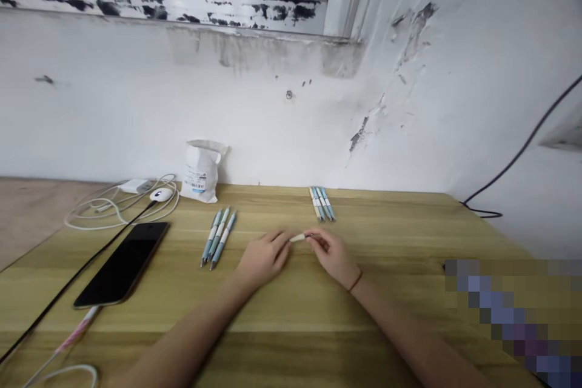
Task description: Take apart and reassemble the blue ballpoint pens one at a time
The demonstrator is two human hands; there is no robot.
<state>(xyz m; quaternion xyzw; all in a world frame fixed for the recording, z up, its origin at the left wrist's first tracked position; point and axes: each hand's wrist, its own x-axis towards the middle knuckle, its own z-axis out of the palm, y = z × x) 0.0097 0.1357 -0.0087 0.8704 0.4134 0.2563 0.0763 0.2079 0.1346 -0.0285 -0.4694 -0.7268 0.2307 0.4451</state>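
Observation:
Near the middle of the wooden table, my left hand (268, 254) pinches one end of a pen (297, 237) whose white barrel shows between my hands. My right hand (331, 251) has its fingertips closed on the pen's other end, where a small dark tip shows. The pen lies roughly level, just above the tabletop. Left of my left hand is a group of three pens (219, 236) in pale green, blue and white. Beyond my right hand, several similar pens (322, 204) lie side by side near the wall.
On the left are a black phone (123, 264) with a cable plugged in and a white charger (135, 186) with coiled cord. A white packet (201, 171) stands against the wall. A black cable (522, 148) hangs at right. The table (400, 224) meets the wall behind.

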